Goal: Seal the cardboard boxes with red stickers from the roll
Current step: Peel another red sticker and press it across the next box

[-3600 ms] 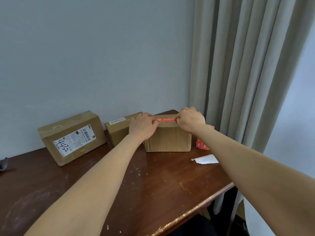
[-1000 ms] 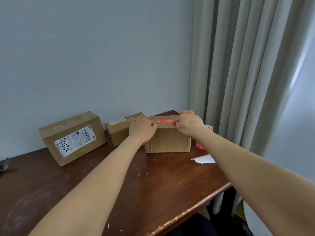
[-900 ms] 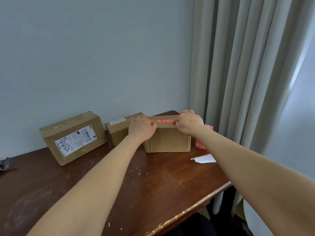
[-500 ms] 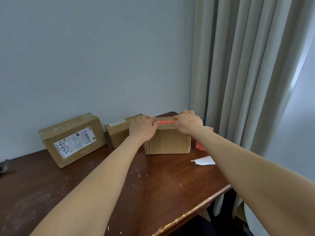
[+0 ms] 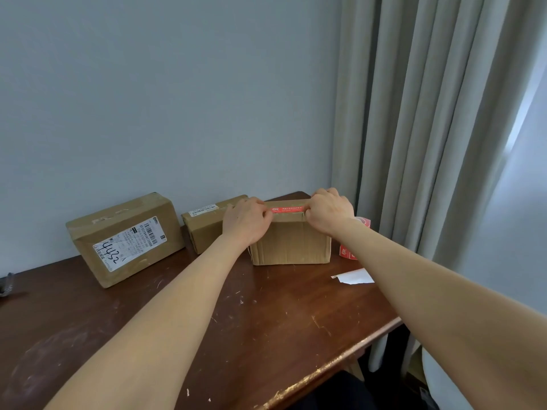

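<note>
- My left hand [image 5: 247,224] and right hand [image 5: 328,213], pinching the ends of the red sticker [image 5: 287,209] on the box [image 5: 291,244], have barely shifted.
- Nothing else has visibly moved.

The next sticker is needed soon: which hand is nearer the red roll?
Right. The right hand pinches one end of the sticker on the box, just beside the roll; the left hand pinches the other end, across the box from it.

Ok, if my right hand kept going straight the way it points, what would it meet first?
It touches the cardboard box top by the red sticker; past that, your right hand would probably reach the wall, depth unclear.
</note>
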Tool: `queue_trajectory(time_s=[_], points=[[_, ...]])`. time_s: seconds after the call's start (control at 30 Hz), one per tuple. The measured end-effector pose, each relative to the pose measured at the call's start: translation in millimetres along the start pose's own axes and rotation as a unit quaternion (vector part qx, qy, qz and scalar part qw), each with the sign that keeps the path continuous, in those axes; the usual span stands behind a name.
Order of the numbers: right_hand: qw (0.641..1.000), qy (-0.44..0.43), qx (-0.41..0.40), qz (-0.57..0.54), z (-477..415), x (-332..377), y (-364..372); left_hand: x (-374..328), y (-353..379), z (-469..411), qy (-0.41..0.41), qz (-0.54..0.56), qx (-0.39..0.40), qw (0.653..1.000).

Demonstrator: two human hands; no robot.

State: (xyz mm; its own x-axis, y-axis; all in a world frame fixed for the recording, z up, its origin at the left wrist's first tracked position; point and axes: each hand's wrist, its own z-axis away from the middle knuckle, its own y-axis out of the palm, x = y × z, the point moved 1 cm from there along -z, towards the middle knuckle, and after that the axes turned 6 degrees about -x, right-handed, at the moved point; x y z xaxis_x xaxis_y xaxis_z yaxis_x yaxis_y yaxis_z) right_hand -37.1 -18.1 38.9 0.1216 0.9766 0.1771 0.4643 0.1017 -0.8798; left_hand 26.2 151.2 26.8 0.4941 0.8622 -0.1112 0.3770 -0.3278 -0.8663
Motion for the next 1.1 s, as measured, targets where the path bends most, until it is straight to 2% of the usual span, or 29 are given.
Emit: queue_trajectory(time_s=[0.4,0.53,0.73,0.87,1.1], points=[[0.999,-0.003,0.035,-0.015,-0.4,2.1,-1.0,0.0,-4.6,8.6,-0.015,0.018,0.005,1.000],[0.999,0.008,-0.006,-0.047,-3.5,-6.3,-12.6,10.0,-12.2,5.0,-0.067,0.101,-0.057,0.991],[0.996,-0.039,0.078,-0.019,-3.5,-4.3,-1.3,-1.2,-13.5,-1.5,-0.068,0.109,-0.060,0.990],[0.998,0.009,0.040,-0.047,-7.1,-11.7,-4.7,-5.4,-7.8,-4.8,-0.064,0.086,-0.062,0.992],[0.985,0.109,0.066,-0.116,-13.2,-20.2,-4.5,3.0,-5.5,-6.0,-0.182,0.121,-0.005,0.976]])
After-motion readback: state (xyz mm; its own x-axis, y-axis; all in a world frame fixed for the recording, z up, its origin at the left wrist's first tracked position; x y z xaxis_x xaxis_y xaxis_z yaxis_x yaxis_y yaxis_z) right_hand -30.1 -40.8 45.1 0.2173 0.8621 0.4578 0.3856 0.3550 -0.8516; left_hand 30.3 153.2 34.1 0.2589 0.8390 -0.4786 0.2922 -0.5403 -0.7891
